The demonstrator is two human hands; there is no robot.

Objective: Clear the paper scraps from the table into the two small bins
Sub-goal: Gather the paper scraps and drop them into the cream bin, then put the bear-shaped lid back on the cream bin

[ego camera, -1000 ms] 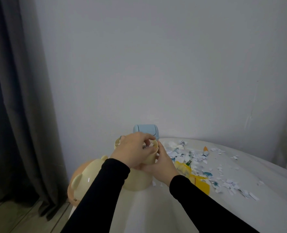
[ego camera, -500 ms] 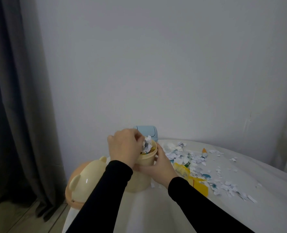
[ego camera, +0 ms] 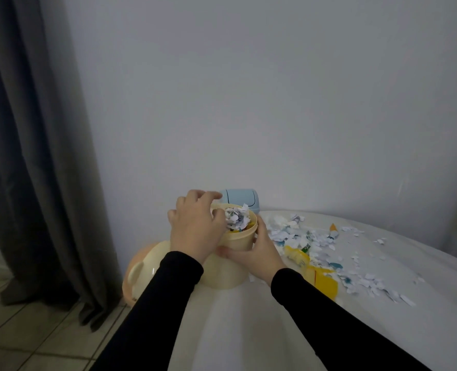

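A cream bin stands at the table's left end, heaped with white paper scraps. My left hand hangs over its left rim with loosely bent fingers, the thumb touching the heap. My right hand grips the bin's right side, thumb across the front. Behind it stands a light blue bin with its lid closed. More loose scraps lie spread over the white table to the right, mixed with yellow pieces.
The cream bin's eared lid lies at the table's left edge on a peach-coloured part. A dark curtain hangs at the left over a tiled floor. A plain wall is close behind the table.
My left hand pushed a bunch of scraps into the cream bin and has drawn back to the left rim. The heap now shows. My right hand has stayed on the bin.
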